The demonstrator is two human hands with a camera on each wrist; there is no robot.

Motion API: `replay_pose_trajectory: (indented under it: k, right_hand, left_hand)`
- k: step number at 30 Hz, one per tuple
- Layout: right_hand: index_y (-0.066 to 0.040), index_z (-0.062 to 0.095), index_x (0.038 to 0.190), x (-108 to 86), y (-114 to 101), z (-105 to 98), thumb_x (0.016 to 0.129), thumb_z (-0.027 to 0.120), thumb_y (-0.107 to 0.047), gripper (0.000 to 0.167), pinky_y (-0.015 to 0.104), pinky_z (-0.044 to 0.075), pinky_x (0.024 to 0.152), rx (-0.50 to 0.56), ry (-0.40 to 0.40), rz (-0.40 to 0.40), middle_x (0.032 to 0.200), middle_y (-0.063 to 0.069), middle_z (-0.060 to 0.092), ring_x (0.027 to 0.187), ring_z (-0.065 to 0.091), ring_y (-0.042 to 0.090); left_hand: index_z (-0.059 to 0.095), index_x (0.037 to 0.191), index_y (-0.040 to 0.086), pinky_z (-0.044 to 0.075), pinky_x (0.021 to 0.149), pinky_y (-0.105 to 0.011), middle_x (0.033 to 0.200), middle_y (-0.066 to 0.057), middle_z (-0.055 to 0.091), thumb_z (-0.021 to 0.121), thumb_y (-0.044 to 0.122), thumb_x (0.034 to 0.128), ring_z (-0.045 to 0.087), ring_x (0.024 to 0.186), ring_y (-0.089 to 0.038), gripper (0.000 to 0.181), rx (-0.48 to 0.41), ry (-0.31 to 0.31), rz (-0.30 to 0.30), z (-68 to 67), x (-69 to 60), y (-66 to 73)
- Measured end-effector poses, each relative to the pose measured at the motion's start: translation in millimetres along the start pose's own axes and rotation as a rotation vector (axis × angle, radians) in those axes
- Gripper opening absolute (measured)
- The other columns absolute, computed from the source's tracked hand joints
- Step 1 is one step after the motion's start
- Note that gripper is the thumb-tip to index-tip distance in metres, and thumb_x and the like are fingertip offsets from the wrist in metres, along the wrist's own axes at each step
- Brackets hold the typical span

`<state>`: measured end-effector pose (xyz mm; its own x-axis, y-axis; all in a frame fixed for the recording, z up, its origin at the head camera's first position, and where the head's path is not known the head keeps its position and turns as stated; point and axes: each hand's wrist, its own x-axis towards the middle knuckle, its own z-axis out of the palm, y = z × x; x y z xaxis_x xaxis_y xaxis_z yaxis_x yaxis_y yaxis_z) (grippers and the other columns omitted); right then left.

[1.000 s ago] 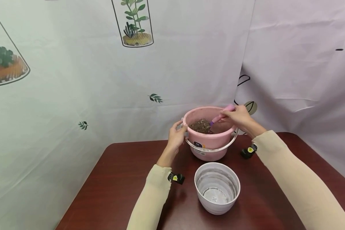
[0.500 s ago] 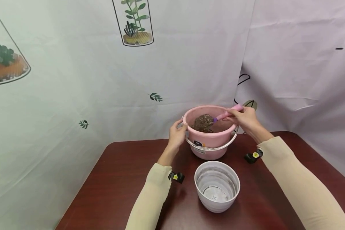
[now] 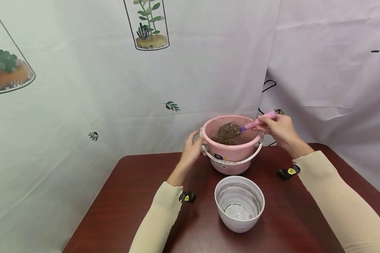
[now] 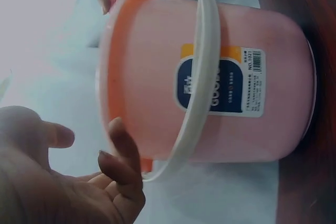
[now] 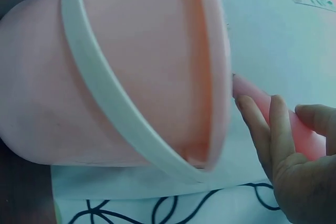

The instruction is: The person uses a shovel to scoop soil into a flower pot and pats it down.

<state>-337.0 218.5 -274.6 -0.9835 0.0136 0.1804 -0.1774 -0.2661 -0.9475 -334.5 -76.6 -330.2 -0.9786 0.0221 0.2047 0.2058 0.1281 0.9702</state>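
Note:
A pink bucket (image 3: 232, 154) with a white handle stands at the back of the table, dark soil inside. My right hand (image 3: 280, 129) grips the pink handle of a small trowel (image 3: 262, 120) above the bucket's right rim, its blade heaped with soil (image 3: 229, 130). In the right wrist view, fingers and thumb wrap that handle (image 5: 310, 142). At the bucket's left rim is my left hand (image 3: 191, 149); in the left wrist view its thumb stands off the rim and the loosely bent fingers (image 4: 123, 171) are beside the bucket wall (image 4: 157, 77).
A whitish pot (image 3: 239, 203), hollow inside with soil not seen, stands in front of the bucket on the dark red table (image 3: 145, 189). Behind hangs a pale cloth (image 3: 209, 70) with printed plants.
The trowel has risen out of the soil with a heap on its blade, and my right hand has moved right. My left hand has loosened from the rim and shifted slightly left.

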Motion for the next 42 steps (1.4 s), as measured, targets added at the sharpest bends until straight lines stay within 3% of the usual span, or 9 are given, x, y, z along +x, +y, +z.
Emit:
replay_pose_trajectory:
  k: [5,11,15,20,27,31,35,39,42]
  right_hand:
    - [0.003,0.072,0.086,-9.1,-12,-3,0.093,0.067,-0.005,0.013,0.031,0.056,0.077,0.037,-0.069,-0.029,0.082,0.016,0.074,0.082,0.074,0.022]
    - [0.01,0.071,0.091,-27.7,-24,-7,0.095,0.065,-0.003,0.015,0.036,0.054,0.082,0.056,-0.161,-0.065,0.089,0.025,0.073,0.091,0.073,0.03]
    - [0.007,0.072,0.089,-46.6,-29,-13,0.094,0.066,-0.003,0.012,0.035,0.055,0.08,0.054,-0.149,-0.049,0.088,0.02,0.074,0.088,0.073,0.027]
    - [0.005,0.073,0.091,-72.7,-29,-21,0.095,0.062,0.001,0.012,0.035,0.056,0.078,0.087,-0.177,-0.03,0.089,0.017,0.074,0.085,0.074,0.025]
    - [0.006,0.071,0.101,-102.6,-21,-36,0.101,0.051,0.003,0.021,0.035,0.055,0.08,0.061,-0.305,-0.015,0.096,0.019,0.073,0.09,0.073,0.029]
    - [0.005,0.071,0.105,-115.9,-11,-43,0.102,0.047,0.005,0.024,0.035,0.055,0.079,0.019,-0.35,-0.018,0.1,0.019,0.073,0.091,0.073,0.03]
    - [0.002,0.07,0.107,-124.9,1,-46,0.101,0.048,0.007,0.024,0.037,0.055,0.077,-0.05,-0.374,-0.045,0.103,0.015,0.073,0.089,0.073,0.032]
    - [-0.005,0.072,0.105,-129.4,9,-46,0.099,0.053,0.005,0.022,0.036,0.056,0.074,-0.176,-0.34,-0.038,0.101,0.009,0.074,0.085,0.074,0.028]
    - [0.0,0.073,0.102,-129.1,10,-42,0.098,0.059,0.002,0.015,0.037,0.056,0.073,-0.289,-0.309,-0.046,0.102,0.006,0.073,0.084,0.074,0.027]
  left_hand:
    - [0.036,0.15,0.002,0.048,0.053,-0.028,0.105,-0.023,0.071,0.047,0.021,0.105,0.058,0.05,-0.018,0.05,0.059,-0.102,0.046,-6.0,-22.9,9.1]
    - [0.046,0.144,0.005,0.051,0.064,-0.031,0.106,-0.017,0.07,0.054,0.019,0.1027,0.067,0.067,-0.03,0.044,0.21,-0.229,0.197,-8.8,-61.5,15.1]
    - [0.048,0.143,0.006,0.052,0.071,-0.031,0.113,-0.013,0.066,0.059,0.021,0.1003,0.066,0.08,-0.025,0.046,0.308,-0.315,0.292,-9.8,-86.6,9.0]
    - [0.042,0.147,0.009,0.051,0.08,-0.031,0.126,-0.012,0.056,0.065,0.03,0.0968,0.064,0.09,-0.017,0.059,0.406,-0.42,0.314,-9.9,-107.7,-3.1]
    - [0.029,0.153,0.01,0.049,0.088,-0.029,0.136,-0.014,0.045,0.075,0.03,0.0891,0.058,0.107,-0.019,0.081,0.456,-0.627,0.306,-10.0,-113.4,-13.6]
    - [0.023,0.155,0.011,0.042,0.1,-0.03,0.14,-0.01,0.039,0.082,0.034,0.0819,0.049,0.12,-0.016,0.097,0.52,-0.699,0.313,-10.5,-115.7,-15.6]
    - [0.018,0.157,0.013,0.037,0.107,-0.031,0.143,-0.009,0.037,0.085,0.043,0.0766,0.042,0.128,-0.014,0.108,0.596,-0.709,0.329,-9.2,-118.2,-17.9]
    - [0.019,0.156,0.013,0.037,0.107,-0.033,0.144,-0.008,0.037,0.084,0.046,0.0765,0.043,0.129,-0.014,0.108,0.608,-0.69,0.339,-6.7,-119.1,-23.7]
    - [0.021,0.156,0.012,0.039,0.107,-0.034,0.144,-0.008,0.037,0.083,0.047,0.0766,0.044,0.129,-0.015,0.106,0.623,-0.673,0.355,-5.5,-119.6,-27.7]
